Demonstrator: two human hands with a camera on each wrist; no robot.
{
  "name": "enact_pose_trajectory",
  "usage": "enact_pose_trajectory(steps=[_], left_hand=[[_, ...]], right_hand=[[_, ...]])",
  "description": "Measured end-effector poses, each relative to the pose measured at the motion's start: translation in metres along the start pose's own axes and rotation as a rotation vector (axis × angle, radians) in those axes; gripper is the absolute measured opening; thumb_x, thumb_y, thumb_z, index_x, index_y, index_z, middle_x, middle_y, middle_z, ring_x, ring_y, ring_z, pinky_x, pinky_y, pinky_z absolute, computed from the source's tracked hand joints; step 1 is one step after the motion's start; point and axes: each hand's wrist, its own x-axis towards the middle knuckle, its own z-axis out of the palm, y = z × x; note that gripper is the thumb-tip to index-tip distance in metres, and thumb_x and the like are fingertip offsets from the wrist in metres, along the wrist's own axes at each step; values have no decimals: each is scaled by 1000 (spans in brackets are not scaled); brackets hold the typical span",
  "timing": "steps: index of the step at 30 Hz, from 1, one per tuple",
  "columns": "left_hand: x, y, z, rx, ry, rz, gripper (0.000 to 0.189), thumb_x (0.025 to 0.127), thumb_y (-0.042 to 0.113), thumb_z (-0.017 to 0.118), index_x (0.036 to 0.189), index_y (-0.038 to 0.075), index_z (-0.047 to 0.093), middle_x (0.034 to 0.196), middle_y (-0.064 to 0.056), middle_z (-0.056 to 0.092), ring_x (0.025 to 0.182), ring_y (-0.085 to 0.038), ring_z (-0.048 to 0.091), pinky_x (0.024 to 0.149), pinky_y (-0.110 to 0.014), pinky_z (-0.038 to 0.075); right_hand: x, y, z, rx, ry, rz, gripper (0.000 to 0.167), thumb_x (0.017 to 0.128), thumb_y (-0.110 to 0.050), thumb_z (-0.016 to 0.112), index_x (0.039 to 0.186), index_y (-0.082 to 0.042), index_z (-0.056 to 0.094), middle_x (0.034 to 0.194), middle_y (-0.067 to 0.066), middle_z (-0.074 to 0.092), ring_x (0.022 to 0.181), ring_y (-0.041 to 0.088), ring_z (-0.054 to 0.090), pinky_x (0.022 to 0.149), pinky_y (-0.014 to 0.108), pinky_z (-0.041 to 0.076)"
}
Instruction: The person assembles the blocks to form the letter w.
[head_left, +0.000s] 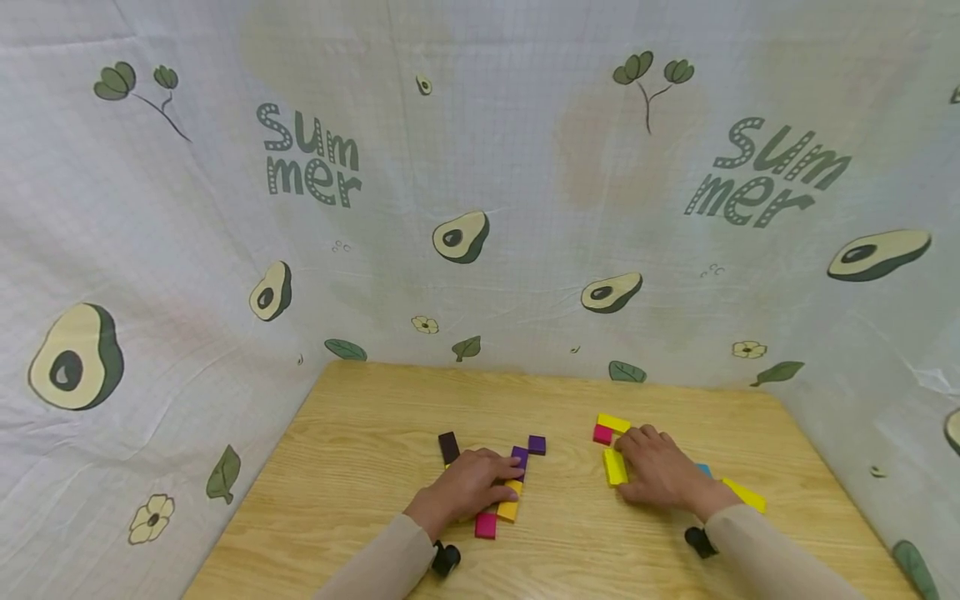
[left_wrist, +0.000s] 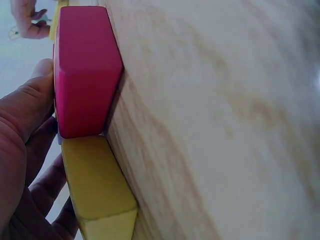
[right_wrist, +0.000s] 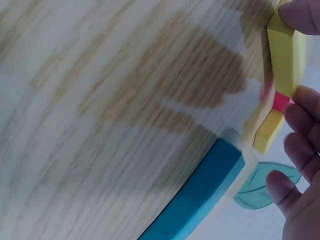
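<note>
In the head view, my left hand (head_left: 472, 483) rests on a row of blocks. Its thumb lies on an orange block (head_left: 507, 510), and its extended fingers touch a purple block (head_left: 520, 454). A pink block (head_left: 486, 526) sits nearer the wrist; it looms large in the left wrist view, beside a yellow block (left_wrist: 100, 175). My right hand (head_left: 660, 471) pinches a yellow block (head_left: 615, 467) at its two ends between thumb and forefinger, as the right wrist view shows. Past that block are a red-pink block (head_left: 602, 434) and another yellow block (head_left: 613, 422).
A dark block (head_left: 448, 447) lies beyond the left hand, and a small purple block (head_left: 537, 445) touches the row's far end. Behind the right hand are a blue block (right_wrist: 200, 195) and a yellow block (head_left: 744, 495). Patterned cloth (head_left: 525, 167) encloses the wooden table (head_left: 375, 417).
</note>
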Motion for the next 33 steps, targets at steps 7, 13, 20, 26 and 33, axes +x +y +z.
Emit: enact_pose_trajectory(steps=[7,13,20,26,33], left_hand=[[0,-1,-1,5,-3,4,46,105,48,61,149,31,63,157,18,53,143,-16,53,121,-44,40],[0,-1,-2,3,-9,3,46,106,47,61,149,31,62,157,17,53,143,-16,53,120,-43,41],[1,2,-4,-3,-20,-10,46,105,47,62,149,32,62,157,17,53,143,-16,53,120,-43,41],[2,4,-4,-9,-28,-12,47,105,47,61,150,32,62,158,17,52,144,-16,52,120,-43,40],[2,1,-2,-16,-26,-10,47,105,48,60,150,32,61,158,18,52,144,-16,52,120,-43,40]], right_hand=[[9,-25,-3,-16,108,-66,57,81,-43,83,120,-7,64,117,8,64,106,28,53,95,53,49],[23,-48,0,-11,92,-126,56,82,-44,82,121,-8,64,116,5,62,107,26,53,98,51,49],[38,-63,5,-16,5,-156,59,86,-46,79,129,-8,66,124,6,65,113,25,53,109,51,47],[44,-65,8,-14,-55,-157,58,87,-45,78,130,-9,67,127,5,66,114,23,53,107,48,49],[47,-67,11,-9,-58,-164,58,87,-45,78,132,-9,67,128,5,66,115,24,53,107,47,49]])
